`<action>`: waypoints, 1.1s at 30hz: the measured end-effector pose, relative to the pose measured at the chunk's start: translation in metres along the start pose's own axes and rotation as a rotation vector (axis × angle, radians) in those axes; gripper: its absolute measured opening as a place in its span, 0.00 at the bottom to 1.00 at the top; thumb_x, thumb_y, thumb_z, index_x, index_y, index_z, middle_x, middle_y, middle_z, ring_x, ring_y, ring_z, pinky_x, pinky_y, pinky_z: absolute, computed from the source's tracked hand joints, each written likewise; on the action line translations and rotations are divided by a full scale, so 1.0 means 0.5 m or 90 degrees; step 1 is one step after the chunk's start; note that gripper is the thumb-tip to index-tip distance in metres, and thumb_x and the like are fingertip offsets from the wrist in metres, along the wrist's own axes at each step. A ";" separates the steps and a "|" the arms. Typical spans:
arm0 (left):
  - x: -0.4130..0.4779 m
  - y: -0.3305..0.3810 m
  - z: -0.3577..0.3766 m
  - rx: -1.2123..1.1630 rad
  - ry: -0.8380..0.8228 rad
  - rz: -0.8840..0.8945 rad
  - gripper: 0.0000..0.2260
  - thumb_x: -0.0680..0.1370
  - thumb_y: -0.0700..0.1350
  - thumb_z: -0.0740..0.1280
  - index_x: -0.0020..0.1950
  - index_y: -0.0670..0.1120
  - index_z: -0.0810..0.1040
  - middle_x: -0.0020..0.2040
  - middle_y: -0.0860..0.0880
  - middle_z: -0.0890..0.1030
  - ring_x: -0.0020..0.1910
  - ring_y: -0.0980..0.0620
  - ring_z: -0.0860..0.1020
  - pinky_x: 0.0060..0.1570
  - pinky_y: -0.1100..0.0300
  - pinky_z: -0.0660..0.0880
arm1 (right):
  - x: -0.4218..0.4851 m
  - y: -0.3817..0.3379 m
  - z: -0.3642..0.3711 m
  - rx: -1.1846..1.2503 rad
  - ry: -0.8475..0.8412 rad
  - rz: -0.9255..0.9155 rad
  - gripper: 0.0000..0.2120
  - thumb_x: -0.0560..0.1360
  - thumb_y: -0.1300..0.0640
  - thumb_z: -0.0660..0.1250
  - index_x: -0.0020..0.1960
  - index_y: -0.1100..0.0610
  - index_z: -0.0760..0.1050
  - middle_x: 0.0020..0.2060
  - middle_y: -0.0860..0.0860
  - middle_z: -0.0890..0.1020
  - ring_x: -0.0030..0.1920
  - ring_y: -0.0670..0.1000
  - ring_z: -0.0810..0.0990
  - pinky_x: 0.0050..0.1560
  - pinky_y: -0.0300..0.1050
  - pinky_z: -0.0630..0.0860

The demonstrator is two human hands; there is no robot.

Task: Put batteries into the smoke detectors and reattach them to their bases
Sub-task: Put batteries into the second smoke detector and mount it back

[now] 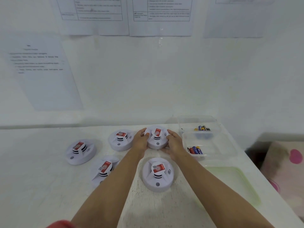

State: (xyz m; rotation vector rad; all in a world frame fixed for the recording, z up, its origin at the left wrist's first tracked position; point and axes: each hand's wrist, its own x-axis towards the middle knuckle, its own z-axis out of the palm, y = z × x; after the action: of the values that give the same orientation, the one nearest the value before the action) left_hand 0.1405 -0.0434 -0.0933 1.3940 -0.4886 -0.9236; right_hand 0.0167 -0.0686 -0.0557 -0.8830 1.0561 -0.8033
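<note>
Several white round smoke detectors with red stickers lie on the white table. The far one [157, 137] sits between my hands: my left hand [141, 140] grips its left rim and my right hand [173, 144] grips its right rim. Another detector [158, 174] lies close in front of me, between my forearms. To the left sit the others, one [120, 139] at the back, one [80, 151] at the far left and one [103, 169] partly hidden by my left forearm. Batteries [195, 150] lie in a clear tray [213, 145] on the right.
A second clear container holding more batteries [202, 128] stands behind the tray. A pale green lid or tray [233, 183] lies at the right front. A white wall with printed sheets [42, 69] rises just behind the table. The table's right edge drops off beside a patterned cushion [286, 162].
</note>
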 end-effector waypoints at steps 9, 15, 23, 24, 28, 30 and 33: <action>-0.005 0.004 0.000 0.005 -0.001 0.006 0.15 0.81 0.36 0.57 0.67 0.40 0.72 0.63 0.41 0.77 0.62 0.42 0.75 0.64 0.44 0.71 | -0.004 -0.003 0.001 0.008 -0.001 0.000 0.20 0.77 0.67 0.53 0.66 0.56 0.70 0.63 0.57 0.75 0.53 0.55 0.74 0.50 0.51 0.75; -0.005 0.007 0.000 -0.004 0.007 -0.002 0.15 0.81 0.37 0.58 0.68 0.41 0.70 0.64 0.43 0.76 0.62 0.43 0.75 0.64 0.44 0.71 | -0.004 -0.003 0.003 0.000 0.002 0.002 0.20 0.77 0.67 0.53 0.67 0.56 0.69 0.63 0.57 0.74 0.53 0.55 0.74 0.51 0.52 0.75; -0.007 0.010 -0.002 -0.007 0.012 -0.003 0.15 0.81 0.38 0.58 0.68 0.42 0.69 0.63 0.44 0.76 0.63 0.43 0.74 0.64 0.45 0.71 | -0.008 -0.005 0.006 0.007 0.002 -0.001 0.21 0.77 0.68 0.52 0.66 0.57 0.71 0.62 0.58 0.76 0.52 0.56 0.76 0.37 0.43 0.76; -0.006 0.009 -0.002 -0.009 0.015 -0.005 0.16 0.81 0.38 0.59 0.68 0.43 0.69 0.63 0.44 0.75 0.63 0.43 0.74 0.64 0.45 0.71 | -0.007 -0.004 0.006 0.005 0.003 -0.002 0.20 0.77 0.68 0.53 0.66 0.57 0.71 0.62 0.58 0.76 0.52 0.56 0.76 0.36 0.43 0.76; -0.003 0.008 0.000 -0.005 0.020 -0.002 0.15 0.81 0.38 0.59 0.68 0.43 0.69 0.65 0.42 0.75 0.63 0.42 0.74 0.64 0.44 0.71 | -0.007 -0.007 0.007 0.004 0.006 -0.004 0.21 0.77 0.68 0.52 0.66 0.57 0.70 0.63 0.57 0.75 0.53 0.55 0.75 0.37 0.43 0.76; -0.002 0.007 0.000 -0.006 0.017 -0.002 0.15 0.81 0.38 0.59 0.68 0.43 0.70 0.65 0.42 0.75 0.63 0.42 0.75 0.63 0.44 0.72 | -0.004 -0.006 0.006 0.000 0.008 -0.004 0.21 0.77 0.68 0.52 0.66 0.57 0.70 0.63 0.57 0.75 0.53 0.55 0.75 0.39 0.44 0.76; -0.001 0.005 0.000 -0.007 0.018 0.002 0.15 0.80 0.38 0.59 0.67 0.43 0.70 0.65 0.41 0.75 0.63 0.42 0.75 0.63 0.44 0.71 | 0.003 -0.004 0.004 -0.010 0.010 -0.013 0.21 0.76 0.68 0.53 0.67 0.58 0.70 0.63 0.57 0.76 0.53 0.55 0.75 0.49 0.49 0.78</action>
State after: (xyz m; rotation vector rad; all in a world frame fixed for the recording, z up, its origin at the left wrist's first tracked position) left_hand 0.1408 -0.0432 -0.0906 1.3943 -0.4636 -0.9018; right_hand 0.0186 -0.0703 -0.0540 -0.9039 1.0696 -0.8216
